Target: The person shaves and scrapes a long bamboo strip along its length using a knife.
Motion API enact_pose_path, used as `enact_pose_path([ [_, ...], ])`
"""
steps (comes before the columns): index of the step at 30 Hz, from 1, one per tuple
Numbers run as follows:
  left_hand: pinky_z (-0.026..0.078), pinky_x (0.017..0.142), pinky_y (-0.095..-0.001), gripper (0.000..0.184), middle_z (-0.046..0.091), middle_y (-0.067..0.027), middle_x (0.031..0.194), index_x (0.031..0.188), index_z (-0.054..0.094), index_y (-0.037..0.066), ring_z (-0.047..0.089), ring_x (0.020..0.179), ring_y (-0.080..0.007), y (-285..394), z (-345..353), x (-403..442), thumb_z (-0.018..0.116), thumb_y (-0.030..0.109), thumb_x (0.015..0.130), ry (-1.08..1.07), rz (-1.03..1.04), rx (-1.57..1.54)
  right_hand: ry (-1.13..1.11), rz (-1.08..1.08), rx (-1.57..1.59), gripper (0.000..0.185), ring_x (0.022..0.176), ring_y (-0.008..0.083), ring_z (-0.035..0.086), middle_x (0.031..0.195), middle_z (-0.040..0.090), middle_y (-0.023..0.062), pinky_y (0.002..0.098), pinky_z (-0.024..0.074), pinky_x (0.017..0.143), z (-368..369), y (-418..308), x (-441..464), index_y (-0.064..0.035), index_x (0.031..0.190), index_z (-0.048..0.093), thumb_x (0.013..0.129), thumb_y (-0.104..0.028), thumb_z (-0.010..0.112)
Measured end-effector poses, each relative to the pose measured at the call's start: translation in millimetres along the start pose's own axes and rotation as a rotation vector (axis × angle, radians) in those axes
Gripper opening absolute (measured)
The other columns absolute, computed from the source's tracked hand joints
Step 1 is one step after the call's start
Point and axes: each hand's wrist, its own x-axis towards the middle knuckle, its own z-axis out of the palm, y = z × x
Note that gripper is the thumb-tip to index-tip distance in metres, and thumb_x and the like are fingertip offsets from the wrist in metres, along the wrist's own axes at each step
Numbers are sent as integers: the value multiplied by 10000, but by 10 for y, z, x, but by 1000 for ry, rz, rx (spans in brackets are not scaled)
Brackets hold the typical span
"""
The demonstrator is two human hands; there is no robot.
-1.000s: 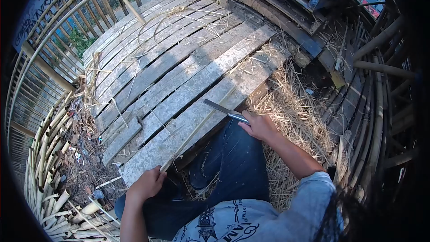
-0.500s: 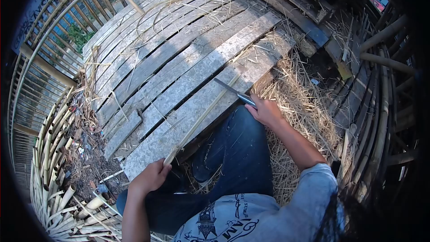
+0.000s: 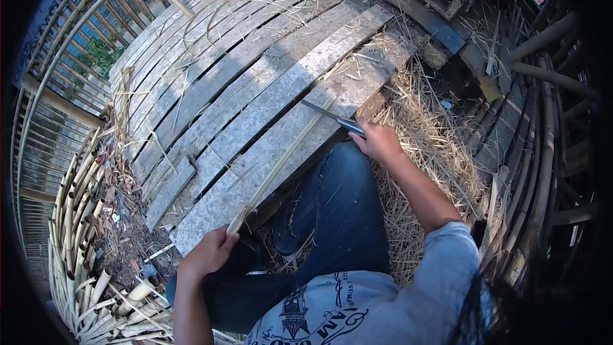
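Observation:
A long, thin bamboo strip (image 3: 281,162) lies slanting across the near boards of the slatted wooden platform (image 3: 255,105). Its lower end is pinched in my left hand (image 3: 209,252), just off the platform's near edge. My right hand (image 3: 380,142) is closed round the handle of a knife (image 3: 330,115), above my bent knee. The blade points up and left and crosses over the strip near its far end; whether they touch I cannot tell.
Straw and shavings (image 3: 431,147) are heaped right of my knee. Cut bamboo poles (image 3: 70,217) are bundled at the left, beside a bamboo fence (image 3: 70,99). A short loose board (image 3: 171,193) rests at the platform's left corner. Stacked pallets (image 3: 408,0) stand at the back right.
The knife, first over the strip's middle, has moved up towards its far end, and its blade has turned. The strip's near end now shows wider beside my left hand. The view has shifted slightly.

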Motion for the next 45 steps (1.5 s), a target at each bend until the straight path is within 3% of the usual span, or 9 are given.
enact_pose_path([
  [6,469,741,-439,342,625,-259,812,963,569,-43,631,802,-391,-145,2,5,513,294,983,-7,11,9,-42,-310,-37,366,575,316,655,648,632,125,428,531,525,-88,-286,-49,-117,1069,518,910,-439,582],
  [9,469,756,-435,347,629,-264,831,1021,580,-47,631,823,-388,-226,105,67,511,292,984,-22,-21,-27,-82,60,-45,374,579,312,653,639,624,115,425,529,536,-76,-15,155,-126,1083,511,903,-446,585],
  [13,469,755,-418,352,624,-254,820,1060,576,-54,616,788,-367,-239,63,52,509,283,986,17,57,-31,-65,-286,-119,349,546,342,644,630,644,144,442,522,492,-216,-323,-22,-105,1054,538,907,-417,590],
  [16,469,779,-425,351,627,-278,850,1045,563,-66,620,831,-405,-59,-10,60,497,275,990,-83,-55,-37,17,26,-72,365,517,328,638,618,636,121,432,517,471,-15,105,95,-113,1059,533,913,-445,575],
  [21,467,774,-411,343,625,-263,833,1039,564,-60,621,821,-377,-176,5,25,502,274,991,-46,-1,-34,-52,-272,-61,299,531,352,627,650,635,144,449,528,501,-195,-229,-10,-99,1009,552,900,-372,602],
  [25,466,761,-406,327,622,-248,818,1032,566,-53,612,789,-357,-79,-19,64,503,266,991,-85,-61,-103,-16,51,-33,276,540,361,636,677,645,152,462,530,519,-91,133,184,-116,1012,553,904,-367,592],
  [38,462,747,-395,312,605,-213,783,1008,584,-33,585,750,-305,-264,83,59,510,269,989,-24,27,-50,-28,59,-30,286,574,356,654,653,657,126,458,528,519,-195,24,16,-127,1033,567,874,-352,644],
  [40,463,763,-406,320,612,-224,803,1001,577,-34,589,766,-320,-225,-3,26,494,276,994,-51,-98,-87,-8,-220,-105,312,547,360,646,622,649,133,452,527,511,-258,38,-14,-96,1040,563,879,-352,639],
  [45,461,746,-393,293,604,-201,766,997,572,-35,583,752,-283,-158,59,115,504,250,991,-78,-20,-89,-44,29,-87,326,568,353,650,704,649,149,453,529,503,-124,261,98,-142,1050,541,868,-398,627],
])
